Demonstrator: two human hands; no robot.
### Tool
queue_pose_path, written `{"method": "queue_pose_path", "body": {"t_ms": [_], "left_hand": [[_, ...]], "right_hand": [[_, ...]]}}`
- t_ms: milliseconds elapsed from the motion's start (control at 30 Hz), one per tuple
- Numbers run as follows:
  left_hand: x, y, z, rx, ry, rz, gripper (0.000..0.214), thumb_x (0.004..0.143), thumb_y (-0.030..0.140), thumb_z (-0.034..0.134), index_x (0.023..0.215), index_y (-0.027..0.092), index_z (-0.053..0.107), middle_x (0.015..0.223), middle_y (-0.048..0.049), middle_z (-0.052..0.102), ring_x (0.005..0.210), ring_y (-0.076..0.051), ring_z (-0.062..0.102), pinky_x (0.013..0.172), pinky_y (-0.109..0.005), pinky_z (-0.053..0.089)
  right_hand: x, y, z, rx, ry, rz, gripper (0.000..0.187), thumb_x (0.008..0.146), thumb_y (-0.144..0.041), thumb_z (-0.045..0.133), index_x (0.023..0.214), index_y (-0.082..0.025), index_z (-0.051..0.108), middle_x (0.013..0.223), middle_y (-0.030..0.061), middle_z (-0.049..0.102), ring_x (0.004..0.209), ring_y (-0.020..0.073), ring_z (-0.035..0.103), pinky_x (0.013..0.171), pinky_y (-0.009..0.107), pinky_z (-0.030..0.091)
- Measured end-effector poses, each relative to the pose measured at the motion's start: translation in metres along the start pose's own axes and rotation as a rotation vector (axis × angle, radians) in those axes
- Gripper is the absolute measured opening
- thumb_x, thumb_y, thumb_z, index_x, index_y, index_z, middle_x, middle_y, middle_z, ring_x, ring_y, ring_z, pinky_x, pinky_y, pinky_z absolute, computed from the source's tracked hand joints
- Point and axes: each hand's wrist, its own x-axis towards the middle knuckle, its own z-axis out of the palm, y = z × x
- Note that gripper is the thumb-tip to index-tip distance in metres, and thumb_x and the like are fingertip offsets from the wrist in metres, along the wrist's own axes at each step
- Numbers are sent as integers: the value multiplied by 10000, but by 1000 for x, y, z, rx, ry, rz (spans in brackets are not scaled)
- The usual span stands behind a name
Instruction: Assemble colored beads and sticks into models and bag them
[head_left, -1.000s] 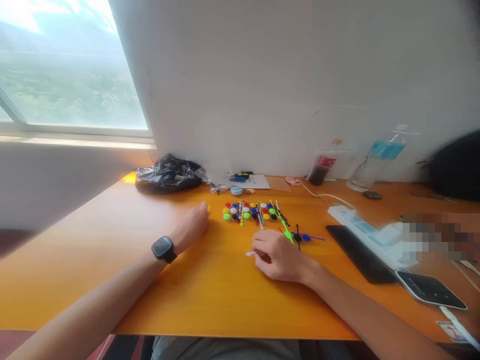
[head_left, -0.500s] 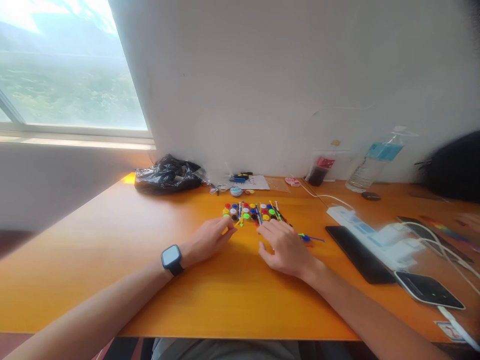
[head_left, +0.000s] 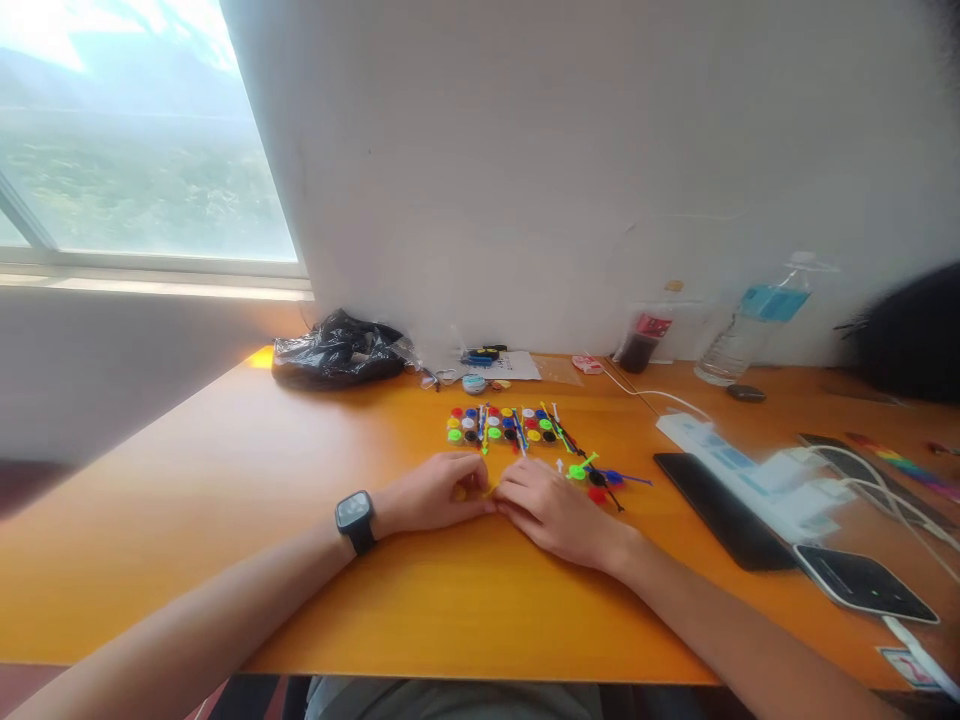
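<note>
My left hand (head_left: 435, 492), with a black watch (head_left: 355, 514) on its wrist, is closed with thumb and fingers pinched together. Part of a small yellow plastic piece (head_left: 462, 493) shows inside its curled fingers. My right hand (head_left: 551, 508) meets it fingertip to fingertip, also pinching at the yellow piece, which is mostly hidden. Just beyond lie rows of round coloured buttons (head_left: 495, 423) with thin arrow-shaped sticks (head_left: 517, 428) between them. Right of my right hand are loose pieces: a green one (head_left: 577, 471), a blue one (head_left: 615, 477) and a red one (head_left: 597, 495).
A black plastic bag (head_left: 337, 350) and a sheet of paper (head_left: 521, 365) lie at the back. To the right are a white power strip (head_left: 720, 460) with cables, a black phone-like slab (head_left: 720, 510), another phone (head_left: 866, 582), a cola bottle (head_left: 643, 340) and a water bottle (head_left: 750, 330).
Both hands have drawn back from the button rows toward me and come together. The buttons and the loose pieces on the right are now less covered.
</note>
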Motion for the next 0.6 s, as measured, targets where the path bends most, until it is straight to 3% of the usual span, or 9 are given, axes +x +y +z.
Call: {"method": "queue_pose_path", "body": {"t_ms": [67,200,400,500,600], "left_hand": [[-2,3,-7,-31,-8,10,115,872,183,677,973,202,625,911,-34,691,780,-160,618,703,-265,498],[-6,5,-19,-52,-60,-1,370,721,20,550,1033,201,635,989,-43,705,837,-172,633,768,-279,528],[-6,6,-20,8,16,-48,216,799,103,553,979,200,622,940,-50,682,785,-173,619,721,-282,523],[-6,12,-26,85,-2,-43,310,758,123,572,1052,204,630,1047,-70,689,900,-215,641,812,-321,532],[-7,14,-33,114,-70,-66,420,689,76,512,1073,192,635,1023,-63,692,865,-216,637,794,-323,523]], "right_hand": [[0,-4,-1,24,-12,-15,195,1073,-217,489,1093,-208,684,1085,80,676,1036,232,582,953,383,453],[0,-10,-3,59,-42,-58,227,1085,-240,480,1158,-231,695,1132,78,683,1091,233,583,982,388,453],[0,-11,1,136,-43,-53,190,1076,-225,503,1031,-210,686,1042,70,686,1018,220,592,939,370,462],[0,-10,2,174,-32,-38,145,1064,-206,523,1032,-205,665,1037,69,679,1007,217,587,928,359,463],[0,-9,3,177,-29,-26,142,1062,-197,517,1000,-204,645,1023,68,672,996,218,582,911,355,462]]}}
